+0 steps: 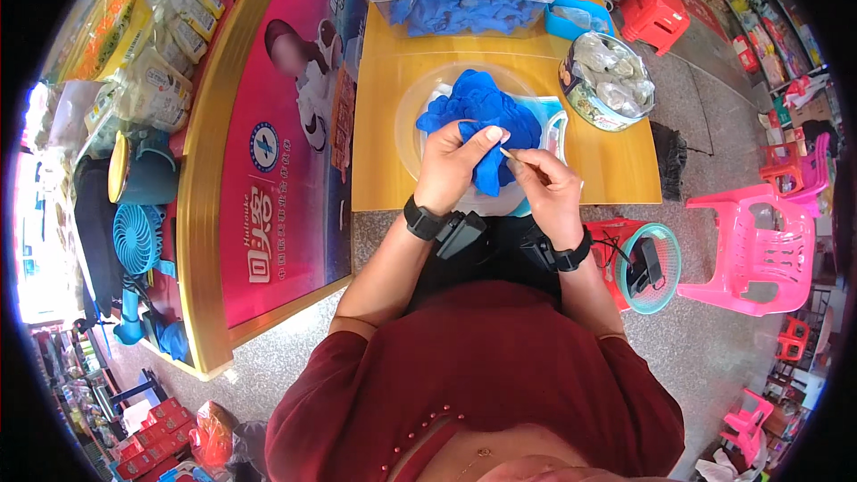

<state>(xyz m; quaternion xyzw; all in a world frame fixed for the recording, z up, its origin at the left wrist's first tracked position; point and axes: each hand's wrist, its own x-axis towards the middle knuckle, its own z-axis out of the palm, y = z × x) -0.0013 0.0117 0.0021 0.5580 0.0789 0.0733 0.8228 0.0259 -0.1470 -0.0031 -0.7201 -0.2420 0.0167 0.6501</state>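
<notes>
My left hand (449, 163) pinches a piece of blue fabric (471, 103) near the middle of the yellow table (616, 170), thumb on top. My right hand (549, 187) is just to its right, fingers pinching a small thin pale object (508, 153) whose tip touches the blue piece; I cannot make out exactly what it is. More blue fabric lies beneath my hands, over a translucent round basin (406, 129) and a white and light-blue item (551, 116) that is partly hidden.
Behind stand a clear tub (460, 13) of blue pieces, a blue tray (580, 13) and a round tin (607, 80) with bagged items. A counter (205, 286) borders the left. At right are a basket (652, 268), a pink chair (759, 250) and a red stool (653, 13).
</notes>
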